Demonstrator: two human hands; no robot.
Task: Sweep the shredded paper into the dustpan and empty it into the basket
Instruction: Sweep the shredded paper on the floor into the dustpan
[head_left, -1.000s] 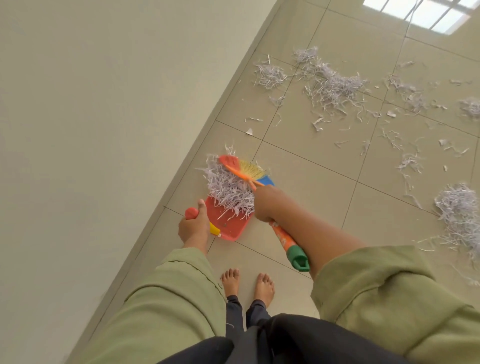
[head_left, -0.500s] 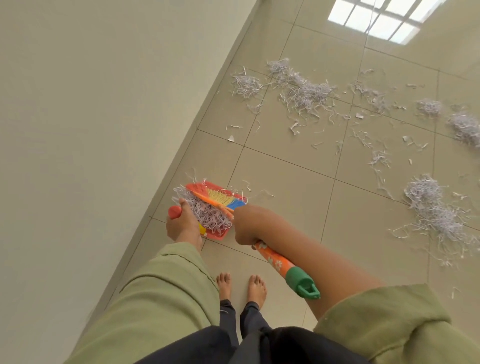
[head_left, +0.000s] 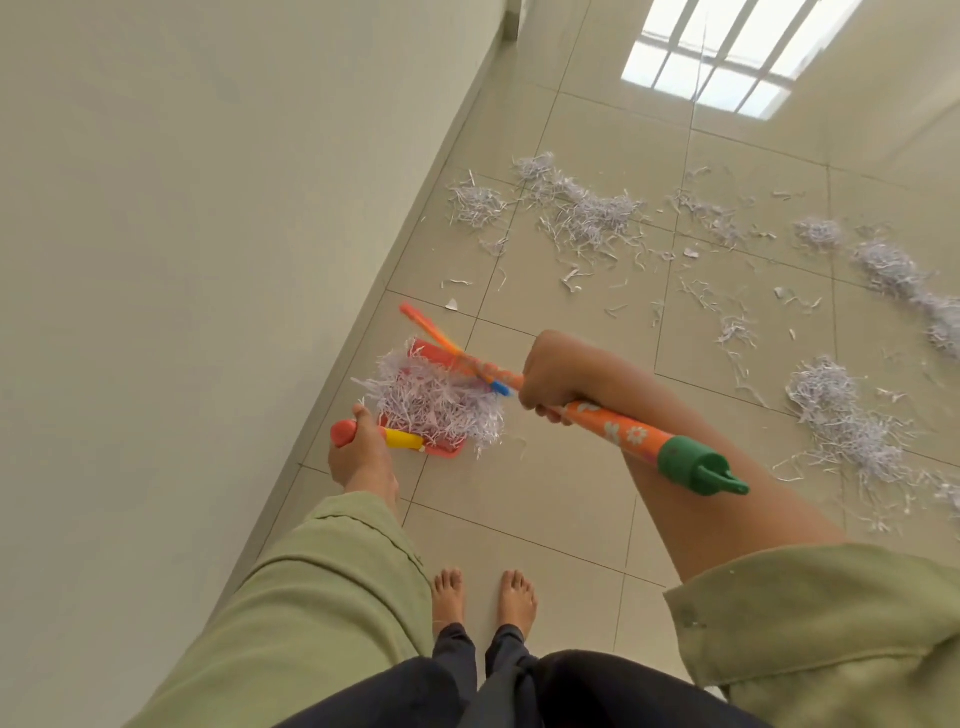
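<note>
My left hand (head_left: 361, 451) grips the red and yellow handle of a red dustpan (head_left: 439, 448), held above the floor beside the wall. A heap of white shredded paper (head_left: 434, 397) fills the pan and hangs over its edges. My right hand (head_left: 553, 376) grips the orange flowered handle of a small brush (head_left: 615, 434) with a green cap at its end. The brush head (head_left: 441, 336) is blurred and sits over the far side of the pan. More shredded paper (head_left: 584, 213) lies scattered over the tiles ahead and to the right. No basket is in view.
A plain wall (head_left: 208, 234) runs along the left, close to the dustpan. My bare feet (head_left: 483, 597) stand on the tiles below the hands. A large paper clump (head_left: 844, 421) lies to the right. A bright window reflection (head_left: 717, 57) shows on the far floor.
The dustpan has come up off the floor with its load of paper. The brush head has swung up and away from the heap, and the view has tipped toward the far floor.
</note>
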